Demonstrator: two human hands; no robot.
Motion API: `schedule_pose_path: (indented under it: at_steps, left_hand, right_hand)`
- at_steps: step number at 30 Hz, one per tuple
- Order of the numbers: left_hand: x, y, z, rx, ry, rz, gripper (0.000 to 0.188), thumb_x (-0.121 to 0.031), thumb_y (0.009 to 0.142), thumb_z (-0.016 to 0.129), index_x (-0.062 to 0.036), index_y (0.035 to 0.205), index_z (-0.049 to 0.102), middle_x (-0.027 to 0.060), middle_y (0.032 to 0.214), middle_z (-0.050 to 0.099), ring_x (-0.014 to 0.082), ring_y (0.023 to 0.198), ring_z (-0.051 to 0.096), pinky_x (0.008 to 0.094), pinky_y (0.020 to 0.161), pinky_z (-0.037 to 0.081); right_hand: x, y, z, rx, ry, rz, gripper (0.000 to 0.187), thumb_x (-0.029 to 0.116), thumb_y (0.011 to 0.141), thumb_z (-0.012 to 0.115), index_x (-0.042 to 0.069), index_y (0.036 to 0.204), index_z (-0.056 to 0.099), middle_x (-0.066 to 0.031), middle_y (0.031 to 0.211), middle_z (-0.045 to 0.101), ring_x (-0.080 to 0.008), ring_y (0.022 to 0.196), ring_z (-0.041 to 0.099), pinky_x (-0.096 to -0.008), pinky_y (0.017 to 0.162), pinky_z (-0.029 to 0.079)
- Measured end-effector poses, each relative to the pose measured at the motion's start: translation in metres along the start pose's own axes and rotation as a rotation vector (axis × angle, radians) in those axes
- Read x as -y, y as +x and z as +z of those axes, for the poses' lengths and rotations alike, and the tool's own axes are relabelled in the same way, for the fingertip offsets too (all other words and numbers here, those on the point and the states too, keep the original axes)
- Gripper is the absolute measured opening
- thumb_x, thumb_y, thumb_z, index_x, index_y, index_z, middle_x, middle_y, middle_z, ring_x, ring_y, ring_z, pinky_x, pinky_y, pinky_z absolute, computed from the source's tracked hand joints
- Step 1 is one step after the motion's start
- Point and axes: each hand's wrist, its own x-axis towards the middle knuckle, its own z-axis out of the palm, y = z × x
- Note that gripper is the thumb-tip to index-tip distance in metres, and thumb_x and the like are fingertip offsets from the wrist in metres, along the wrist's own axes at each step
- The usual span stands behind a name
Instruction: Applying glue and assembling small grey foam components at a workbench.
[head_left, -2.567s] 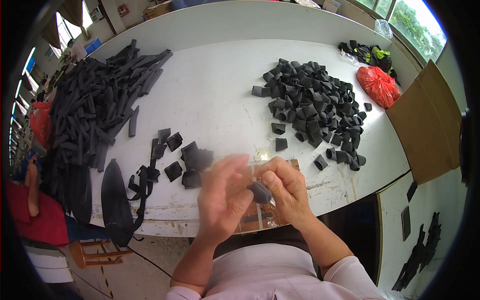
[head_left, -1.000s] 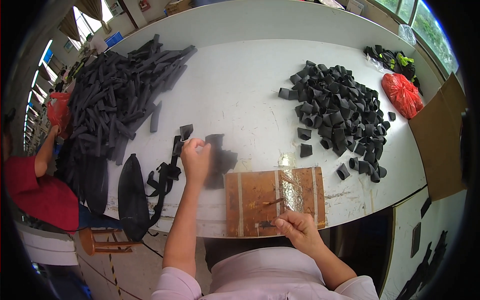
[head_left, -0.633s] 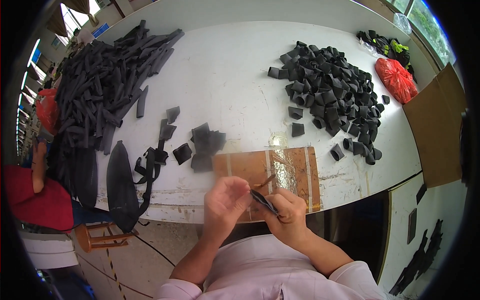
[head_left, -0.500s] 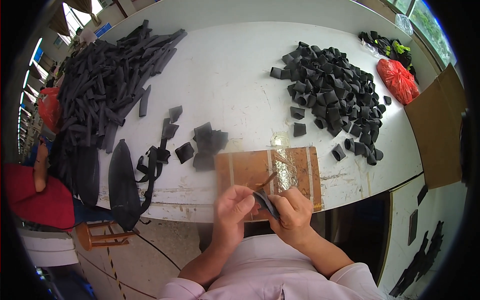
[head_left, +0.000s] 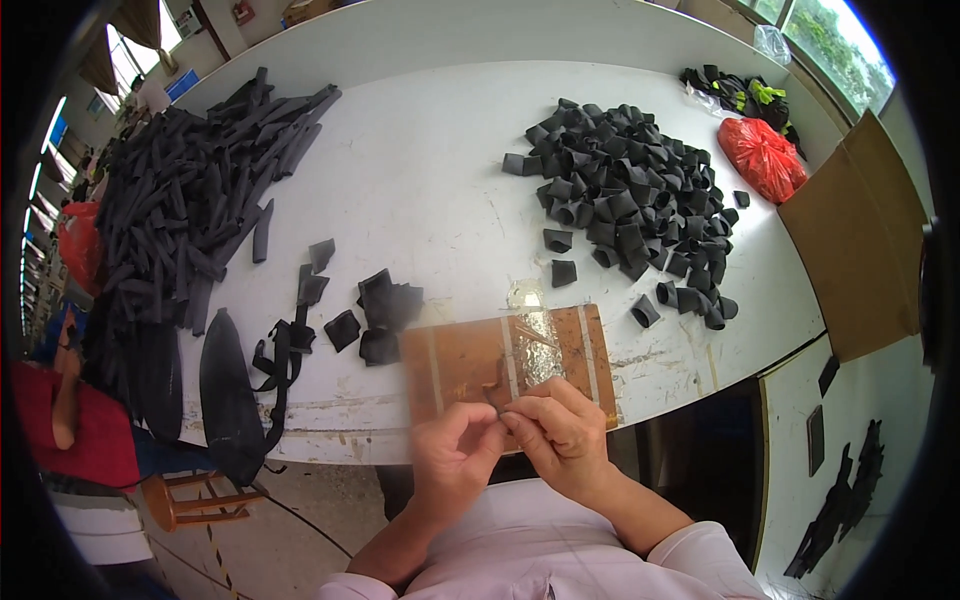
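My left hand (head_left: 455,455) and my right hand (head_left: 560,435) meet over the front edge of a brown board (head_left: 460,360) that lies on the table. The fingertips of both are pinched together and touch. A tiny dark bit shows between them, too small to name; the fingers hide the rest. Left of the board lie several loose black fabric pieces (head_left: 378,300), and a small one (head_left: 342,330) sits apart. At the right is a heap of short black fabric tubes (head_left: 630,190).
A large pile of long black strips (head_left: 180,200) covers the table's left side. Long dark fabric pieces (head_left: 228,400) hang over the front edge. At the right stand a red plastic bag (head_left: 762,160) and a cardboard sheet (head_left: 850,240). A person in red (head_left: 80,420) sits at left.
The dark folded fabric piece between my hands no longer shows, and my fingertips have come together. The whole view has shifted, so the table's things appear further left.
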Motion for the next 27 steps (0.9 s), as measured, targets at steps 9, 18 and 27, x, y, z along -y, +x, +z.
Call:
schedule_pose_path:
  at_steps: [9,18,27]
  left_hand:
    - [0.001,0.010,-0.007,-0.093,-0.992,-0.462,0.018,0.011,0.070,0.054,-0.0028,0.083,0.052,0.0055,0.072,0.054,0.0036,0.041,0.036,0.0178,0.035,0.027]
    - [0.004,0.002,0.013,-0.293,-0.295,0.016,0.012,0.010,0.073,0.047,0.0013,0.081,0.050,0.0101,0.080,0.057,0.0029,0.045,0.043,0.0173,0.039,0.033]
    - [-0.032,0.043,-0.022,0.308,-1.678,-0.381,0.023,0.010,0.073,0.037,0.0028,0.094,0.045,0.0214,0.085,0.055,0.0031,0.030,0.030,0.0175,0.027,0.020]
  right_hand:
    - [-0.009,0.002,0.020,-0.086,-0.067,0.115,0.011,0.005,0.071,0.061,0.001,0.080,0.056,-0.0056,0.070,0.050,-0.0188,0.060,0.051,-0.0273,0.052,0.042]
    - [-0.003,0.001,0.010,0.145,1.711,0.879,0.018,0.019,0.085,0.055,0.003,0.077,0.054,0.0014,0.072,0.051,-0.0032,0.065,0.043,-0.0193,0.056,0.036]
    - [0.023,0.073,-0.025,0.292,0.830,0.419,0.034,0.033,0.088,0.052,0.001,0.077,0.054,0.0015,0.066,0.048,-0.0055,0.061,0.041,-0.0189,0.051,0.034]
